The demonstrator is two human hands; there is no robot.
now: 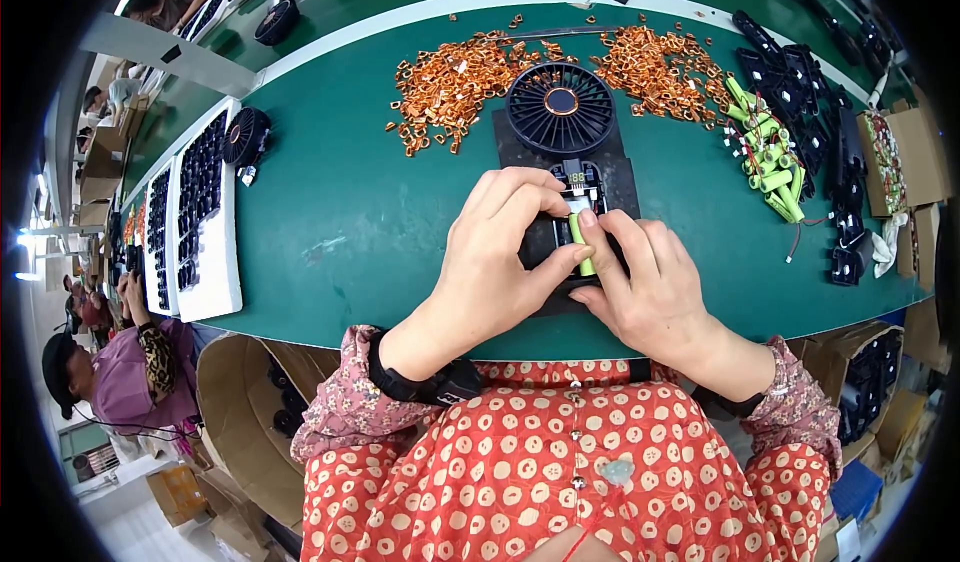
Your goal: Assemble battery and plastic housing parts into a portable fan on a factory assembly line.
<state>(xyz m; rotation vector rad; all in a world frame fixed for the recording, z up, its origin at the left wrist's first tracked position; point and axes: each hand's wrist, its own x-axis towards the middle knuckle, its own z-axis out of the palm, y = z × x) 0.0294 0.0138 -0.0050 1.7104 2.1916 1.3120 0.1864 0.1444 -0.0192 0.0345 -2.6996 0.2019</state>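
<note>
A dark handheld fan (530, 122) lies face up, its round grille away from me and its handle toward me. The handle is open and shows a small circuit board (577, 176) with a lit display. Inside the handle sits a green cylindrical battery (581, 252). My left hand (500, 237) is closed round the handle's left side, with its thumb at the battery and its fingers by the board. From the right, my right hand (650, 277) pinches at the battery, thumb low on the handle. The fingers partly hide the handle. Beneath lies a black mat (622, 182).
Piles of small orange parts (455, 87) lie beyond the fan. At right are green batteries with wires (770, 157), black housings (800, 92) and a cardboard box (915, 147). White foam trays (215, 272) of dark parts and another fan (245, 137) stand left. A co-worker (140, 377) sits at far left.
</note>
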